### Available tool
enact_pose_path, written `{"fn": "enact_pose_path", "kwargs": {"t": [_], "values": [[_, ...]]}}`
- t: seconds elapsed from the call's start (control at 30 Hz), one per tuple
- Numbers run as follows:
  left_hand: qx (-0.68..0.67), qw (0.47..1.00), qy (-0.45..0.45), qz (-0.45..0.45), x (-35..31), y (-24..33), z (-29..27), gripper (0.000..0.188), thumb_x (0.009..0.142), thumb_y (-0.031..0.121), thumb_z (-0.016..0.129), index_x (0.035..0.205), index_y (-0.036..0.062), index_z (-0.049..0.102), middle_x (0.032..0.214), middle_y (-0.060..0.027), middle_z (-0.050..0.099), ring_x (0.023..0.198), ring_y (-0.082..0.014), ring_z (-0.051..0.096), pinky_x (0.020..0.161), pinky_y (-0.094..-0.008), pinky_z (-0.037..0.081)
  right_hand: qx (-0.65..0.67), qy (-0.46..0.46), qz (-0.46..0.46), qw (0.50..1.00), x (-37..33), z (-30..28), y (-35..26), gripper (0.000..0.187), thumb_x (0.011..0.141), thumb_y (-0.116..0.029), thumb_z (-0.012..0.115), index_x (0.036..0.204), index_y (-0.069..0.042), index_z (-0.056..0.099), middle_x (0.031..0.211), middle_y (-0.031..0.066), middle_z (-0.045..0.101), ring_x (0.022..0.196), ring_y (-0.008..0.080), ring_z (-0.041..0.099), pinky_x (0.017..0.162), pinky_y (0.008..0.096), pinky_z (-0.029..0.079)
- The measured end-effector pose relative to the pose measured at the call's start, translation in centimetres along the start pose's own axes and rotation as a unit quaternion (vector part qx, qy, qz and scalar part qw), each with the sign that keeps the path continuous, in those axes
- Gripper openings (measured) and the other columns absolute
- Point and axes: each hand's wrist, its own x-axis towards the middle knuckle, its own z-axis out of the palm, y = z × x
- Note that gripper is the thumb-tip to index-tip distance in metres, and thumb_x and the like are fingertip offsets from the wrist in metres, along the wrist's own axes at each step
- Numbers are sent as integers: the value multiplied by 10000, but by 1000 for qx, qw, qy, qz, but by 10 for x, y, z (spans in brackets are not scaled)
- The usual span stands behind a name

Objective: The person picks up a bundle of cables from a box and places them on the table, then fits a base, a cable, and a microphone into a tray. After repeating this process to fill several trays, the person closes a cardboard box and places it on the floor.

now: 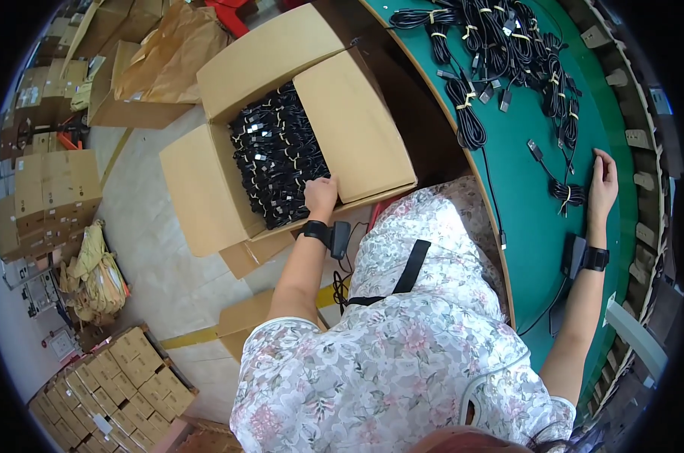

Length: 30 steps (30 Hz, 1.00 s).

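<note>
My left hand is inside the near edge of an open cardboard box, its fingers curled in over the cables. Whether they grip anything is hidden. Rows of black cable bundles with pale ties and metal plugs fill the box. On the green table, my right hand lies with fingers extended and nothing visible in it. Just left of it is a single tied black cable bundle, its USB plug trailing away. A large pile of similar bundles covers the table's far end.
One box flap leans toward the table's edge. Another carton with brown paper stands beyond, at left. Stacked cartons are at the lower left, and a yellowish sack sits above them. A cable runs along the table's left edge.
</note>
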Motion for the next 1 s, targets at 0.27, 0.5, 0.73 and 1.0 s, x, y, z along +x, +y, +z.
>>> {"fn": "enact_pose_path", "kwargs": {"t": [0.27,0.5,0.73,1.0], "values": [[193,966,151,83,-24,19,-2,340,795,377,599,758,51,689,820,-147,541,801,-336,544,712,-435,467,22,5,3,1000,-6,5,-18,203,931,-145,500,1064,-20,589,966,-17,569,836,46,483,761,171,381],[-70,948,166,262,-64,47,-33,277,848,282,586,737,31,550,820,-125,537,805,-257,542,719,-362,456,26,8,8,1000,-3,0,-10,206,930,-155,506,1066,-29,596,942,-33,561,806,36,467,727,164,375],[-358,842,-58,399,-124,171,26,443,873,144,527,1240,-19,340,1446,-237,179,1239,-337,353,1000,-392,325,38,11,14,999,-3,0,-9,202,929,-152,510,1074,-44,601,907,-58,547,721,14,422,643,147,343],[113,773,16,624,-39,156,199,521,780,96,530,1281,-3,428,1388,-244,302,1285,-415,270,1071,-427,220,56,24,31,998,-10,1,-19,191,923,-135,518,1067,-38,600,837,-69,520,663,1,386,580,139,307]]}}
